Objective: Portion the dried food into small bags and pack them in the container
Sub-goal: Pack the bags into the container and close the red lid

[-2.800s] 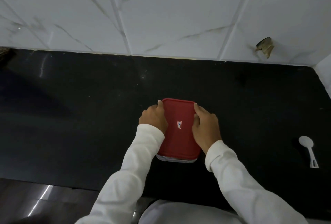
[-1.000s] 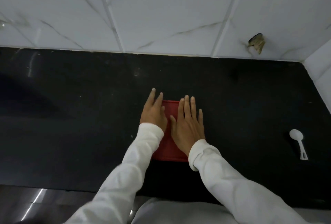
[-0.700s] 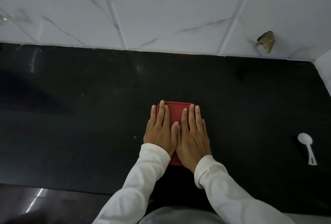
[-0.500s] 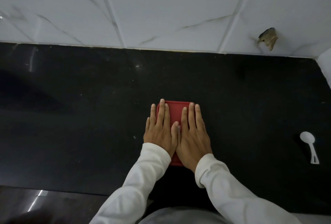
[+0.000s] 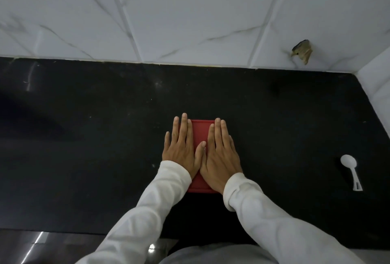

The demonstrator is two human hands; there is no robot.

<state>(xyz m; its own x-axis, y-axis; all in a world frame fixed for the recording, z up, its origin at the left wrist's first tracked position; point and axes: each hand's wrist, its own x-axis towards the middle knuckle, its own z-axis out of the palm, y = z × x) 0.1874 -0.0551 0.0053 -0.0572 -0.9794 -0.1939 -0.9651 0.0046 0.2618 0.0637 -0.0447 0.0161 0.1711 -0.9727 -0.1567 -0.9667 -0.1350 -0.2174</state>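
Observation:
A container with a red lid point(image 5: 200, 131) sits on the black counter point(image 5: 84, 147), close to the front edge and near the middle. My left hand point(image 5: 181, 150) and my right hand point(image 5: 219, 152) lie flat on the lid side by side, fingers straight and pointing toward the wall, thumbs touching. The hands cover most of the lid; only a red strip between them and its near edge show. What is inside the container is hidden.
A white plastic spoon point(image 5: 351, 171) lies on the counter at the right. White marble-look tiles point(image 5: 190, 21) form the back wall, with a chipped hole point(image 5: 301, 53) at the right; a side wall closes the right end.
My hands went from holding the lid's sides to lying flat on top of it, side by side. Over the last half second they have stayed in place.

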